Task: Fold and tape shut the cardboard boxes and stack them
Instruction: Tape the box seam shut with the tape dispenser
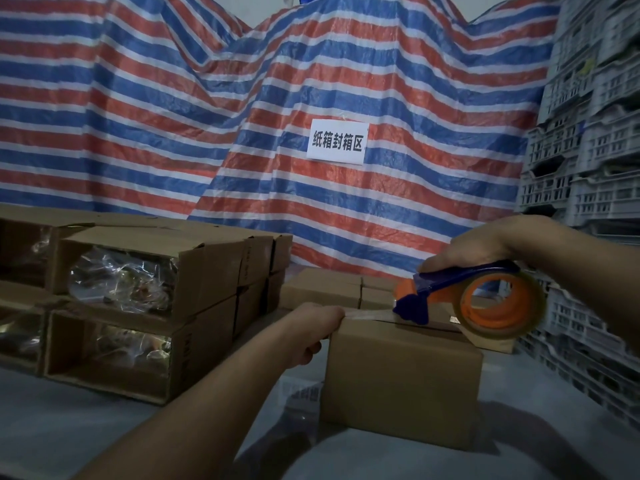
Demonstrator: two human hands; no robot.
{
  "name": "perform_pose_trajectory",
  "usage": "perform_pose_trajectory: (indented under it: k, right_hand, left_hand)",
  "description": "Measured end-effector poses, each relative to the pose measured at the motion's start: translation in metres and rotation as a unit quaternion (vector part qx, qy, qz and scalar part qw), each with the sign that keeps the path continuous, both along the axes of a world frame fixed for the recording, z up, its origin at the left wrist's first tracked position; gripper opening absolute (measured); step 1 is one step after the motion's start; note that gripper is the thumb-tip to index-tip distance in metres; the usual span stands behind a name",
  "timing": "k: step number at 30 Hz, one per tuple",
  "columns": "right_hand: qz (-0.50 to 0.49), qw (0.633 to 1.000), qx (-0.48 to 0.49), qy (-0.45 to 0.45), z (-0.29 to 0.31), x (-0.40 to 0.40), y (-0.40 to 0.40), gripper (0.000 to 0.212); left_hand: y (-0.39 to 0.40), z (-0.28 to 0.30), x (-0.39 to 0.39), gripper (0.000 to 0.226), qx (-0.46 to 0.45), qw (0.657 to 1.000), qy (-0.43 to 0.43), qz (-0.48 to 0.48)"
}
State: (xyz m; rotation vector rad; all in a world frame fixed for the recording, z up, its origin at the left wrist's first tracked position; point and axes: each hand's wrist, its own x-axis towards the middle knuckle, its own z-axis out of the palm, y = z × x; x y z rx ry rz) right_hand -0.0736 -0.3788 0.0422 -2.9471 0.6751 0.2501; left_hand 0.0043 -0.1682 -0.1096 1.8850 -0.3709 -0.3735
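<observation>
A small brown cardboard box (401, 379) stands on the grey table in front of me, flaps folded down. My left hand (311, 332) grips its upper left edge, thumb pressing the end of a clear tape strip (369, 315) that runs along the top seam. My right hand (485, 245) holds a blue and orange tape dispenser (485, 301) from above, its blade end resting on the box top. Closed small boxes (322, 289) sit in a row behind it.
Open-ended cardboard boxes (138, 306) with plastic-wrapped contents are stacked two high at the left. Grey plastic crates (588, 133) tower on the right. A striped tarp (311, 64) with a white paper sign (337, 142) hangs behind the table (86, 427).
</observation>
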Motion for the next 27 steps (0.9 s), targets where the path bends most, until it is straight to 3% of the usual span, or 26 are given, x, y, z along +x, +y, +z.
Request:
perform_pose_trajectory:
  k: [6, 9, 12, 14, 18, 23, 27]
  right_hand:
    - [-0.006, 0.999, -0.046, 0.012, -0.008, 0.011, 0.006, 0.051]
    - [-0.012, 0.999, -0.041, 0.014, -0.010, 0.013, 0.003, 0.050]
    - [-0.017, 0.999, -0.045, 0.008, -0.011, 0.015, -0.001, 0.053]
    - [-0.019, 0.999, -0.042, 0.010, -0.012, 0.016, -0.003, 0.054]
    - [-0.022, 0.999, -0.031, 0.011, -0.013, 0.018, -0.006, 0.054]
    - [0.001, 1.000, -0.004, 0.009, -0.012, 0.011, -0.011, 0.054]
    - [0.013, 1.000, 0.014, -0.001, -0.008, -0.004, -0.024, 0.058]
  left_hand:
    - [-0.004, 0.007, -0.003, 0.014, 0.023, 0.999, -0.015, 0.016]
    - [-0.010, 0.019, -0.002, 0.014, 0.099, 0.986, -0.134, 0.021]
    - [-0.015, 0.028, -0.018, 0.015, 0.271, 0.887, -0.364, 0.083]
    - [-0.018, 0.030, -0.032, 0.016, 0.244, 0.865, -0.438, 0.022]
    - [-0.021, 0.014, -0.051, 0.039, 0.262, 0.845, -0.444, -0.143]
    - [-0.019, 0.003, -0.045, 0.057, 0.302, 0.792, -0.520, -0.105]
    - [-0.019, 0.002, -0.044, 0.056, 0.304, 0.788, -0.528, -0.091]
